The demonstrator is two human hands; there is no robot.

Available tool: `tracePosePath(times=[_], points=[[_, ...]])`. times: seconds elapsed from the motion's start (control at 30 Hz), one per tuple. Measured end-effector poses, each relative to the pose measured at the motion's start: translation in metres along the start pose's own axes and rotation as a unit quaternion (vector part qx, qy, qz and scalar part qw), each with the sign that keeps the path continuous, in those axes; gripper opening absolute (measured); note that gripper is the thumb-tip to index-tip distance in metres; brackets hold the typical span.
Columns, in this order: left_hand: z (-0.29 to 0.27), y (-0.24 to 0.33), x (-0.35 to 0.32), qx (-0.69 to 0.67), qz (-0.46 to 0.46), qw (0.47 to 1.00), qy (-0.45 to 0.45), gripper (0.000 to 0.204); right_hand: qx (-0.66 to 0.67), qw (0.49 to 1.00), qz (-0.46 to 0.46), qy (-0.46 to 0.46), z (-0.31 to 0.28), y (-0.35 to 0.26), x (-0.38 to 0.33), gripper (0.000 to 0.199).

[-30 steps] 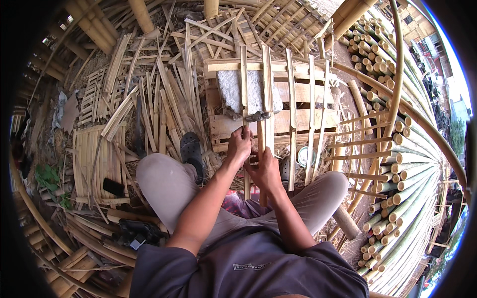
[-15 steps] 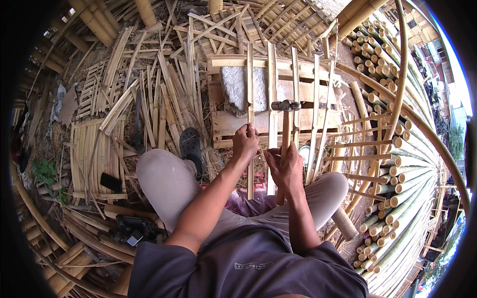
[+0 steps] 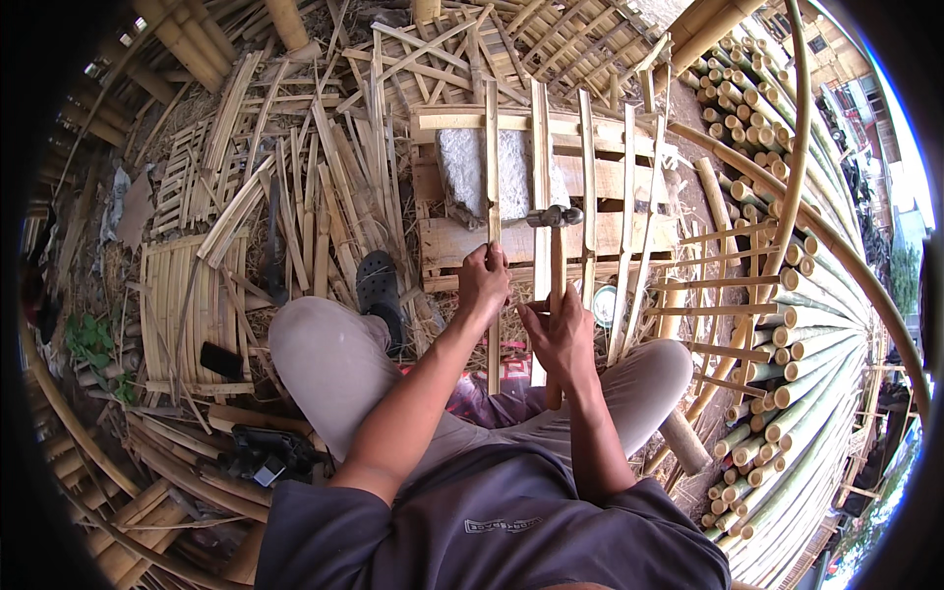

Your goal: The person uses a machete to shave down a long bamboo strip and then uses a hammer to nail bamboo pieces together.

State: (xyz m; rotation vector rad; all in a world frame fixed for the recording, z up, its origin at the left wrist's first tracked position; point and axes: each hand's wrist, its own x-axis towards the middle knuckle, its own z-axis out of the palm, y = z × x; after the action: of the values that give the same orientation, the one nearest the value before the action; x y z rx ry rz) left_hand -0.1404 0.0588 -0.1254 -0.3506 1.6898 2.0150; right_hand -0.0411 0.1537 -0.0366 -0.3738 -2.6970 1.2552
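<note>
The right hand (image 3: 559, 334) is closed around the wooden handle of a hammer (image 3: 554, 258), whose metal head sits beside a bamboo slat (image 3: 492, 147). The left hand (image 3: 484, 280) grips that slat, which lies lengthwise over a wooden frame (image 3: 462, 241) between the person's knees. A grey stone slab (image 3: 462, 172) rests on the frame, with bamboo poles (image 3: 826, 324) stacked to the right.

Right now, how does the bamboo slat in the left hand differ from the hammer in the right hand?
The bamboo slat is long, thin and pale all along; the hammer is shorter, with a dark metal head on a wooden handle. The slat lies across the wooden pallet; the hammer is raised above it. The left hand grips the slat partway along; the right hand grips the hammer's handle. Both point away from the person.
</note>
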Motion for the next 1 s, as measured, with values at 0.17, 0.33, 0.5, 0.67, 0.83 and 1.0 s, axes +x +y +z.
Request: tracePosePath(times=[0.17,0.33,0.5,0.67,0.83,1.0], points=[[-0.001,0.004,-0.001,0.001,0.002,1.000,-0.005,0.038,-0.003,1.000,0.001,0.001,0.000,-0.002,0.000,0.034],[-0.004,-0.001,0.002,-0.002,0.001,1.000,-0.008,0.038,-0.026,0.998,0.056,-0.013,-0.004,-0.015,0.001,0.033],[-0.004,-0.001,0.003,0.003,-0.005,1.000,-0.008,0.037,-0.019,0.998,0.058,-0.002,-0.002,-0.008,0.000,0.034],[-0.004,0.001,0.003,-0.001,-0.008,1.000,-0.008,0.037,-0.010,0.999,0.029,0.015,-0.001,-0.006,0.000,0.036],[-0.006,-0.002,0.006,0.008,-0.011,1.000,-0.006,0.036,-0.013,0.998,0.051,0.017,0.000,0.000,0.003,0.037],[-0.005,-0.003,0.006,0.026,0.005,1.000,0.003,0.036,-0.020,0.999,0.046,0.019,-0.004,-0.006,0.008,0.038]])
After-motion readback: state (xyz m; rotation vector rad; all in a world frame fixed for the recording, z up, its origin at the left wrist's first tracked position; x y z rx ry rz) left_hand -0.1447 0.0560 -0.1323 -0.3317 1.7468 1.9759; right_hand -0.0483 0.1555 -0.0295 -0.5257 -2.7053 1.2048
